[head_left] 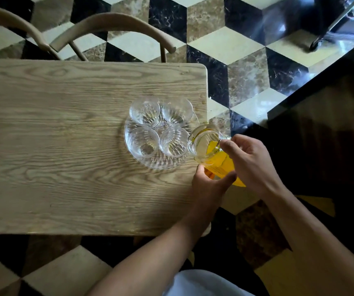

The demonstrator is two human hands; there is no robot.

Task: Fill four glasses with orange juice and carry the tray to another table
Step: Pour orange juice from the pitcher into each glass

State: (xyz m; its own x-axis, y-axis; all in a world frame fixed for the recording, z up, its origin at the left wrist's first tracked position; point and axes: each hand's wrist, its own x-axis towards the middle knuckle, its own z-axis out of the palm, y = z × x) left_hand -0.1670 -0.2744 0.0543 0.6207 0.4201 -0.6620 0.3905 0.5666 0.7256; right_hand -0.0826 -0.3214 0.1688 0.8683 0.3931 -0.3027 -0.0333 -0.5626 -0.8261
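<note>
Glass jug (209, 147) tilted, half-full of orange juice (222, 163)

Two hands are tilting a glass pitcher (209, 149) of orange juice (220, 162) toward four empty glasses on a round tray.

The ribbed clear tray (129, 135) is sitting near the right end of a light wooden table (65, 135), carrying the far-left glass (144, 112), far-right glass (177, 111), near-left glass (144, 142) and near-right glass (174, 142) packed close together. The right hand (248, 161) is gripping the pitcher from its right side, while the left hand (210, 184) is supporting it from below; the pitcher's mouth is leaning just beside the near-right glass. Two curved wooden chair backs (112, 24) are standing beyond the table on a cube-patterned marble floor (246, 67).
</note>
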